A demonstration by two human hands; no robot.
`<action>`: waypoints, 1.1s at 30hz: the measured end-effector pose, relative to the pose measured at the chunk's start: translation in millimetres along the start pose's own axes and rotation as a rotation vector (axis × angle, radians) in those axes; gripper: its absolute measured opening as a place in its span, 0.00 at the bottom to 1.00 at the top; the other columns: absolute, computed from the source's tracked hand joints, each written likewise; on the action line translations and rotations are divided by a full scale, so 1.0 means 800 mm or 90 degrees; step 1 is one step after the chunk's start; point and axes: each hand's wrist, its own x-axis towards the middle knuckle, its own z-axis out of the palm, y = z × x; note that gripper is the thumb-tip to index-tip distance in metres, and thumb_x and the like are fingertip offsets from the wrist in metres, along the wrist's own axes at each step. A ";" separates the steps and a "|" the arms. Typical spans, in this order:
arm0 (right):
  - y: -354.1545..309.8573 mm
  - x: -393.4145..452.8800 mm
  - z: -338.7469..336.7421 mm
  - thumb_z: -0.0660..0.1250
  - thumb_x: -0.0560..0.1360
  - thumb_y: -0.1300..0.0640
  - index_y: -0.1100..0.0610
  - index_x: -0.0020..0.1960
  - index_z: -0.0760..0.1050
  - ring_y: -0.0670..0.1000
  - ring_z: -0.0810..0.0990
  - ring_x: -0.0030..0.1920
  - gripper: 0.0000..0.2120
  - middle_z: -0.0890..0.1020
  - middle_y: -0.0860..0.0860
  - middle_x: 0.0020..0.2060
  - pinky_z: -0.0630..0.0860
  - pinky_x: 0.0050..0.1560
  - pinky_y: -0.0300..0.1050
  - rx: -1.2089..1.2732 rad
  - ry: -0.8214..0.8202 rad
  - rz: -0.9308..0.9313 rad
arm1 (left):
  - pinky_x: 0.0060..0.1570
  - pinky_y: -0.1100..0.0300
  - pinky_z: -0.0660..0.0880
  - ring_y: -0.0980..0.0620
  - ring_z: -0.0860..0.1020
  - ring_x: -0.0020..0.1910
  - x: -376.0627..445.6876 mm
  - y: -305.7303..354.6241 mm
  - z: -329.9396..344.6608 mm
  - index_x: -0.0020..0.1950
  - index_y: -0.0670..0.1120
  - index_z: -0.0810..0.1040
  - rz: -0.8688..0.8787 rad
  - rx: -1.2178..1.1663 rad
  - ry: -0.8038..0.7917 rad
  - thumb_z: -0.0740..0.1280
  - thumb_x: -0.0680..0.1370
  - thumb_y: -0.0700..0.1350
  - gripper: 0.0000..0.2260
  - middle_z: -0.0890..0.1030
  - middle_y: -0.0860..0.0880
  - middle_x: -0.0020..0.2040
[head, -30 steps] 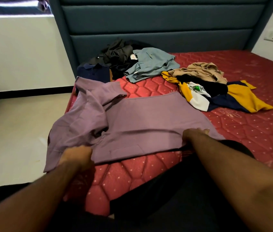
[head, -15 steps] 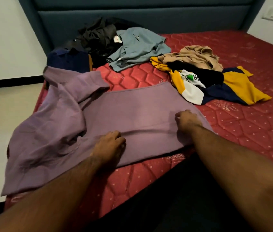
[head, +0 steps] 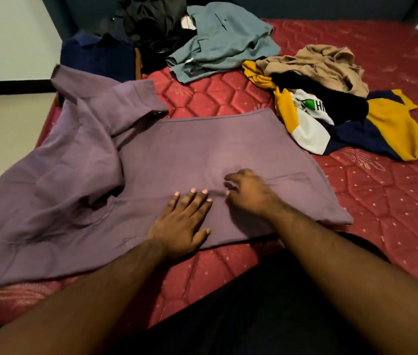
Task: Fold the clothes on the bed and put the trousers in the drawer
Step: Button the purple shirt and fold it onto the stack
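A purple shirt (head: 182,152) lies spread on the red mattress (head: 395,213), its sleeve and collar part hanging over the bed's left edge. My left hand (head: 182,221) lies flat on the shirt's near part, fingers straight. Just to its right, my right hand (head: 250,193) rests on the cloth with fingers loosely bent, slightly blurred. Beyond the shirt lie a grey-blue shirt (head: 223,39), a dark bundle (head: 151,21), a navy garment (head: 97,57), a tan garment (head: 325,65) and a yellow, navy and white jersey (head: 382,124).
A dark blue padded headboard (head: 330,6) runs along the back. Pale floor (head: 3,129) and a white wall (head: 10,34) lie to the left of the bed. My dark-clothed legs (head: 266,316) are at the bed's near edge.
Both hands let go of the shirt's near edge and moved inward onto its middle. The left hand now lies flat with straight fingers. The view has tilted down and closer.
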 end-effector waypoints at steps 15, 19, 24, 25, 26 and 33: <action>0.096 -0.012 -0.009 0.38 0.67 0.22 0.38 0.69 0.21 0.56 0.29 0.74 0.41 0.27 0.48 0.72 0.31 0.73 0.53 -0.334 -0.236 -0.352 | 0.75 0.50 0.36 0.50 0.45 0.79 0.041 0.030 0.009 0.80 0.46 0.45 0.058 -0.018 -0.005 0.32 0.72 0.74 0.45 0.44 0.49 0.79; 0.135 -0.006 -0.008 0.43 0.68 0.21 0.51 0.77 0.30 0.57 0.39 0.78 0.50 0.39 0.56 0.77 0.35 0.75 0.56 -0.361 -0.190 -0.464 | 0.75 0.45 0.49 0.46 0.57 0.78 0.039 0.030 0.022 0.79 0.43 0.56 0.061 0.019 0.007 0.41 0.76 0.72 0.42 0.55 0.45 0.79; 0.210 -0.012 -0.029 0.48 0.70 0.23 0.60 0.79 0.48 0.57 0.51 0.78 0.52 0.53 0.58 0.78 0.49 0.75 0.62 -0.348 -0.170 -0.487 | 0.75 0.42 0.53 0.46 0.55 0.78 0.040 0.029 0.028 0.79 0.43 0.55 0.071 0.031 0.026 0.47 0.76 0.72 0.42 0.55 0.44 0.79; 0.215 -0.012 -0.029 0.48 0.70 0.23 0.60 0.79 0.49 0.57 0.52 0.78 0.51 0.54 0.58 0.78 0.49 0.75 0.63 -0.348 -0.164 -0.483 | 0.75 0.42 0.53 0.46 0.55 0.78 0.039 0.029 0.029 0.79 0.43 0.55 0.072 0.031 0.026 0.47 0.76 0.72 0.42 0.55 0.44 0.79; 0.215 -0.013 -0.029 0.48 0.71 0.23 0.60 0.79 0.49 0.57 0.52 0.78 0.51 0.54 0.58 0.78 0.49 0.75 0.63 -0.353 -0.168 -0.474 | 0.75 0.42 0.53 0.47 0.55 0.78 0.038 0.030 0.029 0.80 0.43 0.55 0.076 0.030 0.026 0.47 0.76 0.72 0.42 0.55 0.44 0.79; 0.197 -0.019 -0.035 0.44 0.70 0.21 0.54 0.80 0.42 0.56 0.51 0.78 0.50 0.52 0.56 0.78 0.46 0.75 0.64 -0.427 -0.228 -0.426 | 0.76 0.43 0.48 0.47 0.52 0.79 0.037 0.031 0.025 0.80 0.44 0.49 0.065 0.031 -0.005 0.41 0.75 0.72 0.42 0.51 0.45 0.80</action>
